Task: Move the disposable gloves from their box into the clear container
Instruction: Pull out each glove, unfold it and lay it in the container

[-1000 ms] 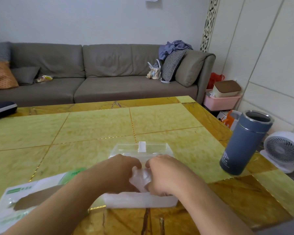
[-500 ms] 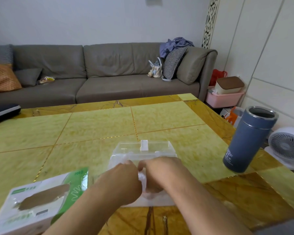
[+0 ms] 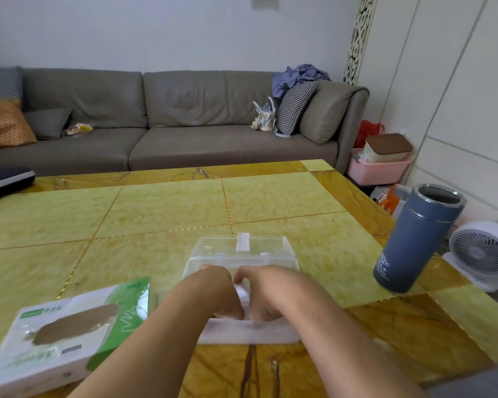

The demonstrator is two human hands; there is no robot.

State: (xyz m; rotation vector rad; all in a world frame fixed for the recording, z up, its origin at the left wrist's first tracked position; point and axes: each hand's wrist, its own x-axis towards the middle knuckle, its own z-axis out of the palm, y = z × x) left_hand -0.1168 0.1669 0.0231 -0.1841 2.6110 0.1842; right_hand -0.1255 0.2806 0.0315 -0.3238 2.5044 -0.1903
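Left hand (image 3: 216, 294) and right hand (image 3: 266, 294) side by side inside the clear container (image 3: 242, 285), fingers curled onto a wad of disposable gloves (image 3: 242, 295), glove box (image 3: 66, 334) just left on table (image 3: 156, 214)

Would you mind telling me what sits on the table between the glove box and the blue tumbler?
In the head view, the clear container lies between the glove box and the blue tumbler, with both hands pressed into it.

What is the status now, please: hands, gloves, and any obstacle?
Left hand and right hand together inside clear container, pressing gloves down. Glove box lies left. Blue tumbler clear, to the right.
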